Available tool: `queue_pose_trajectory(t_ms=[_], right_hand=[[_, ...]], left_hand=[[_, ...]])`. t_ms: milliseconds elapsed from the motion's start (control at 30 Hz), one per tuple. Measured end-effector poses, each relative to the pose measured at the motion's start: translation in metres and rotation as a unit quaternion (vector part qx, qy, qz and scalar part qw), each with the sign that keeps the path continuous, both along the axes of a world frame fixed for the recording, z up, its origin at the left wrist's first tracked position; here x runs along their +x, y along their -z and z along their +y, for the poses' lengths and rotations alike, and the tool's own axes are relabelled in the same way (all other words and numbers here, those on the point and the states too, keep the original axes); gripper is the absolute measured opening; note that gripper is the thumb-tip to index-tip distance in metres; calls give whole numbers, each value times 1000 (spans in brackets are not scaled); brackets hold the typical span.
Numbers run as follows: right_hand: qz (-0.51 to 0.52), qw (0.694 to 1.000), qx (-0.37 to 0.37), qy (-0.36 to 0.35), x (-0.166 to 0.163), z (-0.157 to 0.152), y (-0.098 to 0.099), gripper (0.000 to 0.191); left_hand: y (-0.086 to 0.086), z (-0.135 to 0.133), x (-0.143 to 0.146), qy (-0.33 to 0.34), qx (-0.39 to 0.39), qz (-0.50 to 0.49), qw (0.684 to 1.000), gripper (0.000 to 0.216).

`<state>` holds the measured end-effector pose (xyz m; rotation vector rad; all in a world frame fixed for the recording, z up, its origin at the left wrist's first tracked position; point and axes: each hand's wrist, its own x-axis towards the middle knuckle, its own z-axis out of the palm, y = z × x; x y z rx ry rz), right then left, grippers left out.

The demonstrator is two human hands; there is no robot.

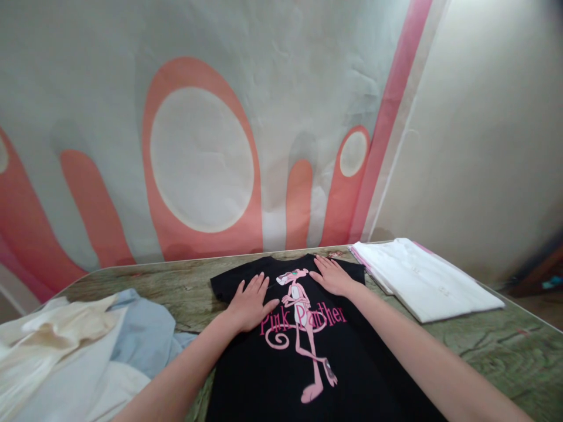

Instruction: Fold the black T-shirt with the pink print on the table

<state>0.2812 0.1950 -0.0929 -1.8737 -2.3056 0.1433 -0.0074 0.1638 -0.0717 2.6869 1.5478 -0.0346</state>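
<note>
A black T-shirt (pixel 352 369) lies spread face up on the wood-patterned table, its collar towards the wall. On its front is a pink cartoon figure with the words "Pink Panther". My left hand (pixel 250 303) rests flat on the chest left of the print, fingers apart. Higher up and to the right, my right hand (pixel 331 275) lies flat near the collar and the right sleeve, its fingers stretched out. Both palms touch the cloth and neither hand grips it. The shirt's lower hem is outside the view.
Folded white garments (pixel 435 287), with a pink edge showing, lie stacked on the right of the table (pixel 505 346). At the left is a loose heap of cream, white and light blue clothes (pixel 79 351). A wall with an orange and pink pattern (pixel 202 158) rises behind the table's far edge.
</note>
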Motion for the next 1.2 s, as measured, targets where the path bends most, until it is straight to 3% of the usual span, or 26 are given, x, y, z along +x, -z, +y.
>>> queue_pose_trajectory(t_ms=[333, 567, 733, 867, 1000, 1100, 1200], right_hand=[[23, 1000, -10, 1, 32, 5, 4, 71], [89, 991, 95, 3, 64, -8, 0, 53], [79, 992, 93, -16, 80, -30, 8, 46], [78, 992, 93, 22, 92, -42, 13, 42], [109, 984, 128, 64, 101, -53, 7, 36], [131, 971, 137, 144, 105, -61, -1, 28], [161, 958, 94, 216, 108, -65, -3, 24]], left_hand=[[4, 2, -2, 0, 5, -3, 1000, 74], [4, 2, -1, 1, -2, -5, 1000, 77], [4, 2, -1, 2, 3, -1, 1000, 76], [3, 3, -2, 3, 4, 2, 1000, 76], [1, 3, -1, 4, -4, 6, 1000, 77], [-2, 2, 1, 3, -6, 14, 1000, 76], [-10, -2, 5, -1, -7, 23, 1000, 72]])
